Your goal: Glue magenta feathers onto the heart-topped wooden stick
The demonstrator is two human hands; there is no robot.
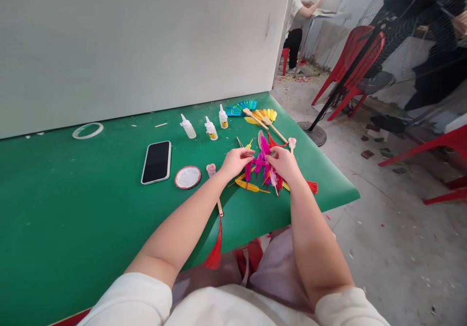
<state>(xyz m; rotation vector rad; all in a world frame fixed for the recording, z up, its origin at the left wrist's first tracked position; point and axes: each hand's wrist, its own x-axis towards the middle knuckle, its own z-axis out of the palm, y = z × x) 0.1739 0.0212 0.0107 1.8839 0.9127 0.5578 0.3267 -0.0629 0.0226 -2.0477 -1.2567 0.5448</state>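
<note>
Centre right of frame: magenta feathers (263, 162) lie on the green tabletop (73, 204), with a yellow feather (248, 186) under them. Left hand (237, 161) grip is pinched on their left edge; right hand (283, 164) grip is closed on their right side.

Containers: three small white bottles (210, 129) stand above the hands, contents not visible. A red-rimmed round dish (187, 177) holds something whitish.

Around: phone (156, 161) left of the dish, tape ring (87, 130) upper left, blue fan (238, 108) and yellow fan (265, 116) beyond the bottles. A red tassel (215, 254) hangs over the near edge under the left forearm.
</note>
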